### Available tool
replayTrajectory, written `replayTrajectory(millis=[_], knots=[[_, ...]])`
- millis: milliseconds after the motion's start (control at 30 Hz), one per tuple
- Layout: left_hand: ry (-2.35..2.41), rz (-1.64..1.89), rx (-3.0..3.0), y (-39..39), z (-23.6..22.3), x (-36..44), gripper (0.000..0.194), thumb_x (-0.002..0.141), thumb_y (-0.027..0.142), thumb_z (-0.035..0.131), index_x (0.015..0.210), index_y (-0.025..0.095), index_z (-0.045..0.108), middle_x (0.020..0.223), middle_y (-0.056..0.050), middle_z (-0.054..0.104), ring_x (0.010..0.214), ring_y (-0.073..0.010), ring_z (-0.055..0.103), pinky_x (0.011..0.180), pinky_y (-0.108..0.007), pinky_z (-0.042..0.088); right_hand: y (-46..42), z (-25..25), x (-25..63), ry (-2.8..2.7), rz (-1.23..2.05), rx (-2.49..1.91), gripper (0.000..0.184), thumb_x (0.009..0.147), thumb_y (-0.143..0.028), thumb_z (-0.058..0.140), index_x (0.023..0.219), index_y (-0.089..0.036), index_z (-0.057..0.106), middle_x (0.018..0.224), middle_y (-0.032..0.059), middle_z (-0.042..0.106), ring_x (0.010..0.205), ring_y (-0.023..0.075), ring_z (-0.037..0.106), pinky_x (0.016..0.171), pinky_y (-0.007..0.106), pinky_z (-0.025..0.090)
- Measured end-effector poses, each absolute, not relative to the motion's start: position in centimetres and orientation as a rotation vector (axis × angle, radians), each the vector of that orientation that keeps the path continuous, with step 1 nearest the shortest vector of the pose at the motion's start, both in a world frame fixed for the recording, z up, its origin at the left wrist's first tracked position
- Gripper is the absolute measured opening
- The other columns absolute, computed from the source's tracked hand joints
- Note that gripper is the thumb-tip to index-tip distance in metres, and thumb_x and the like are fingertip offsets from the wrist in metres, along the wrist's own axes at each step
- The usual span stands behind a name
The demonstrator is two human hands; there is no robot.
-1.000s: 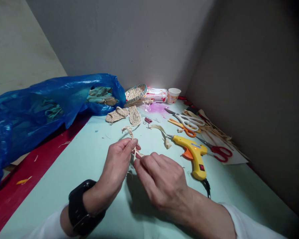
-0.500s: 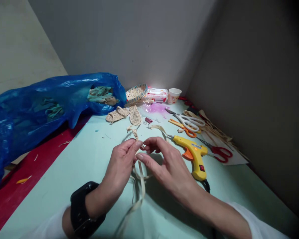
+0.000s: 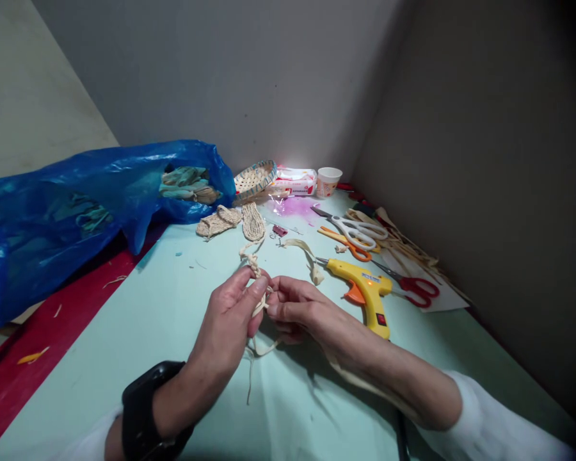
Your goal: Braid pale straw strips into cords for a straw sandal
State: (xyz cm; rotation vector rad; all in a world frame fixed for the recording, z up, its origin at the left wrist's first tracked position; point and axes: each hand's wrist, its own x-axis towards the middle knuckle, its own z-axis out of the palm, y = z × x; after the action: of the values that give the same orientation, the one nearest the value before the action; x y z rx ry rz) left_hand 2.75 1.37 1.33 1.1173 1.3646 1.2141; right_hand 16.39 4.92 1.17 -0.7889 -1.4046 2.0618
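Closely, two bare hands work a pale braided cord (image 3: 253, 262) above the middle of the worktop (image 3: 173, 314)
The left hand (image 3: 228, 314) is closed on the braided cord, thumb pressed over it, while the right hand (image 3: 307, 312), just beside it, pinches a strand (image 3: 260, 308) between thumb and fingertips; loose ends (image 3: 265, 351) hang below. Past the fingers, the cord appears to run on to a flat oval coil (image 3: 253, 223), next to a woven slipper-shaped piece (image 3: 219, 222). To the right lie a yellow glue gun (image 3: 374, 294), red-handled scissors (image 3: 420, 291), orange-handled scissors (image 3: 358, 251) and white-handled scissors (image 3: 358, 232). At the back stand a shallow basket (image 3: 256, 180) and a paper cup (image 3: 329, 183), with a blue plastic bag (image 3: 100, 173) on the left
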Motion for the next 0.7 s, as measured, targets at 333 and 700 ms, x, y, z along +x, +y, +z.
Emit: replayTrajectory(millis=[333, 700], knots=[[1.419, 1.216, 1.193, 1.4, 1.7, 2.5, 0.024, 0.088, 0.045, 0.053, 0.09, 0.022, 0.062, 0.042, 0.009, 0.035, 0.042, -0.0072, 0.031, 0.044, -0.018, 0.028, 4.2, 1.3, 15.6, -1.184, 2.107, -0.77, 0.011, 0.085, -0.025, 0.057, 0.089, -0.017, 0.05, 0.065, -0.0043, 0.051, 0.047, 0.0054, 0.031, 0.041, 0.017, 0.023], [1.397, 1.061, 1.422, 2.0, 2.7, 1.1, 0.029, 0.088, 0.038, 0.05, 0.071, 0.02, 0.065, 0.07, -0.002, 0.064, 0.068, -0.0156, 0.057, 0.064, -0.024, 0.041, 5.0, 0.6, 16.1, -1.496, 1.637, -0.851, 0.017, 0.087, -0.032, 0.058, 0.08, -0.016, 0.055, 0.066, -0.0012, 0.06, 0.055, 0.0084, 0.045, 0.054, 0.021, 0.034]])
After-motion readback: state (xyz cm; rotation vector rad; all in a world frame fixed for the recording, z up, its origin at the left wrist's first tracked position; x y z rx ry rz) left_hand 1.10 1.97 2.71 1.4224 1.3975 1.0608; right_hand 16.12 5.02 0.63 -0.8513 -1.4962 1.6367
